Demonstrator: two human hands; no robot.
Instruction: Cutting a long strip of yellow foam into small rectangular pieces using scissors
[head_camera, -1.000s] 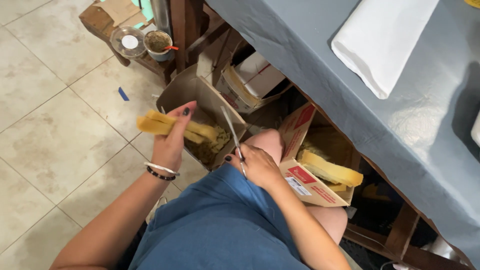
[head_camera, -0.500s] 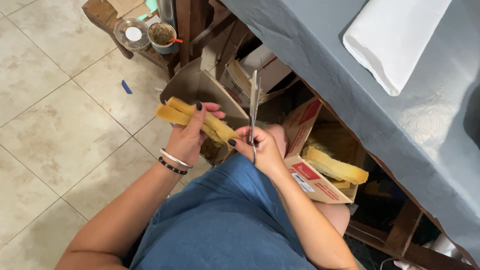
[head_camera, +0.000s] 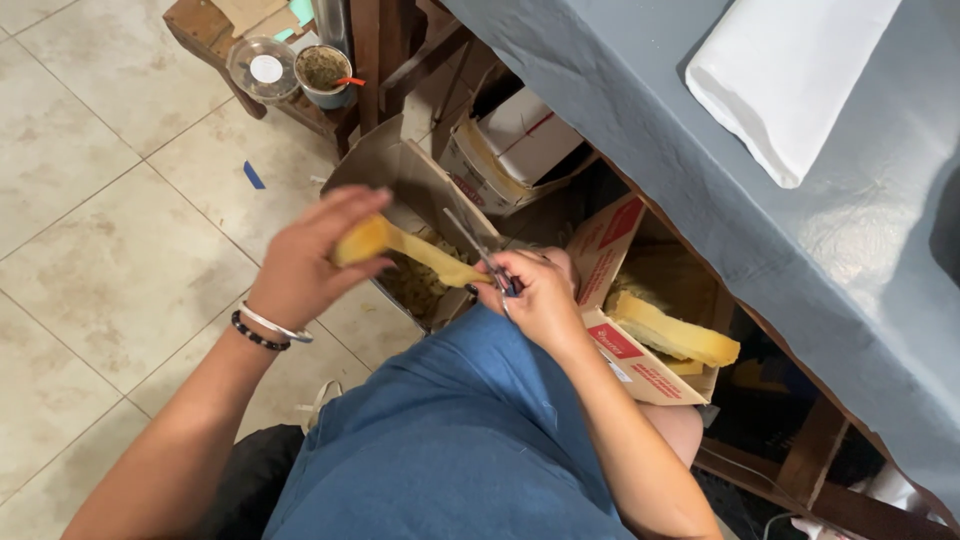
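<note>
Head view: red-and-tan carton (head_camera: 640, 345) beside right hand (head_camera: 540, 295), holding yellow bundles (head_camera: 675, 335).

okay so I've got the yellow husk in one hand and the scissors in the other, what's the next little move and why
Probably close the scissors on the husk. The left hand holds its thick end up over the open box of scraps, and the right hand has the blades right at its narrow tip, so a snip would likely drop the trimmed bit into that box. The picture is blurred, so I cannot tell whether the blades already touch it.
</note>
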